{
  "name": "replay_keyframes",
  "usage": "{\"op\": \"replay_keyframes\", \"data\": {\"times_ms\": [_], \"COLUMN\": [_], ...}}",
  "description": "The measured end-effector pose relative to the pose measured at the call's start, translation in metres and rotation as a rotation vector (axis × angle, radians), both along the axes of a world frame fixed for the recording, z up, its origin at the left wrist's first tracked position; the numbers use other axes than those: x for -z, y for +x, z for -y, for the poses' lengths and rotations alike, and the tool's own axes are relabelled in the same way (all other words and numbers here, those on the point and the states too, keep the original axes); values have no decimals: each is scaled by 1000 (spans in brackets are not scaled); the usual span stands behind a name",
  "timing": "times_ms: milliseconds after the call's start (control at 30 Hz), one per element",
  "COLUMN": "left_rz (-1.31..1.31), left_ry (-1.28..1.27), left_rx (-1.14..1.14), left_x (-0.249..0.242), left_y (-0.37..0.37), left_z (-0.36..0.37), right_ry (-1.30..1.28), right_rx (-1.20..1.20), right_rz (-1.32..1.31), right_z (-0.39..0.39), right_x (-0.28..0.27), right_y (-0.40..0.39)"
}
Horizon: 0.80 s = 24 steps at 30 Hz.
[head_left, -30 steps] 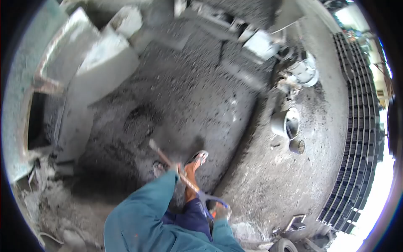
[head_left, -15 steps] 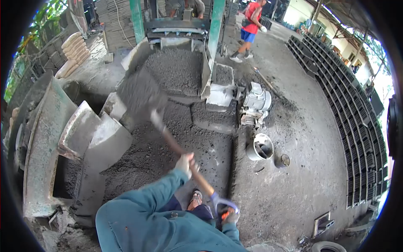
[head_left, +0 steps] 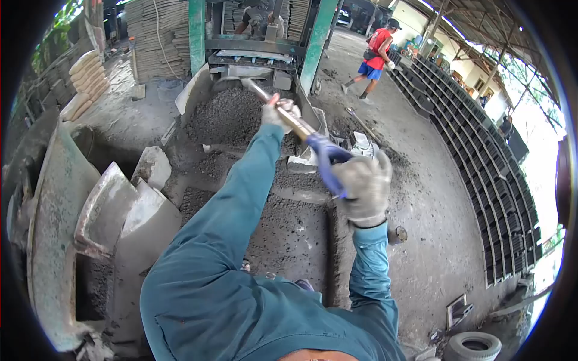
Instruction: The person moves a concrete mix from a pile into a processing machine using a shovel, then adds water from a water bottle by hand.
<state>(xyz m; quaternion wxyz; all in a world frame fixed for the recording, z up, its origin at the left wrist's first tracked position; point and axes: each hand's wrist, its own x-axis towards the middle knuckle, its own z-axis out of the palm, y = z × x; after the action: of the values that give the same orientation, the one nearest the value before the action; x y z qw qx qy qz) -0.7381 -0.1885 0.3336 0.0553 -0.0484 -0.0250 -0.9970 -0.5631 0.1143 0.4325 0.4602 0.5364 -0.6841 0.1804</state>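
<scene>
Shovel (head_left: 292, 122) moved forward in hands (head_left: 365, 188), blade (head_left: 232, 79) near far edge of heap (head_left: 224, 114).

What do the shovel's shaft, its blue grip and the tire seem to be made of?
Shaft: probably wood, from its tan-brown colour; blur hides the finish.
Blue grip: plastic or painted metal; its even colour fits both.
Tire: dull, dusty rubber, by its grey, thick rounded ring.
</scene>
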Motion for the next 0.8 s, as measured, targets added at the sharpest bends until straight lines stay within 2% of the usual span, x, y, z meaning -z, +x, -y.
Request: {"op": "replay_keyframes", "data": {"times_ms": [33, 67, 100, 167, 200, 233, 333, 433, 467, 500, 533, 567, 633, 700, 767, 800], "left_rz": [-20, -275, -133, -6, -41, 86, 220, 237, 304, 376, 445, 480, 346, 302, 253, 251], "left_ry": [32, -116, -239, -317, -395, -407, -502, -581, -531, -482, -467, -573, -595, -551, -555, -557], "left_rx": [-36, 61, -15, 39, 85, 110, 205, 233, 160, 82, 50, 53, 69, 147, 127, 127], "left_x": [29, 52, 51, 86, 95, 97, 125, 121, 130, 138, 136, 148, 152, 129, 133, 134], "left_y": [-8, -1, 25, 40, 56, 74, 98, 99, 83, 65, 54, 45, 71, 117, 150, 166], "left_z": [27, 50, 53, 71, 72, 70, 66, 67, 73, 79, 84, 81, 60, 21, -5, -14], "right_ry": [68, 131, 189, 295, 382, 471, 799, 729, 775, 718, 619, 528, 489, 446, 399, 69], "right_rx": [-19, -33, -41, -37, 68, 172, 400, 466, 536, 564, 590, 606, 657, 677, 635, 736], "right_rz": [136, 263, 388, 662, 639, 623, 838, 941, 982, 991, 929, 855, 816, 917, 1184, 1425], "right_z": [16, 31, 42, 53, 55, 57, 62, 62, 64, 62, 58, 52, 26, -10, -50, -71], "right_x": [21, 44, 68, 107, 114, 122, 148, 167, 165, 177, 210, 244, 303, 313, 302, 315], "right_y": [6, 11, 16, 38, 56, 75, 108, 118, 120, 120, 120, 118, 128, 146, 182, 196]}}
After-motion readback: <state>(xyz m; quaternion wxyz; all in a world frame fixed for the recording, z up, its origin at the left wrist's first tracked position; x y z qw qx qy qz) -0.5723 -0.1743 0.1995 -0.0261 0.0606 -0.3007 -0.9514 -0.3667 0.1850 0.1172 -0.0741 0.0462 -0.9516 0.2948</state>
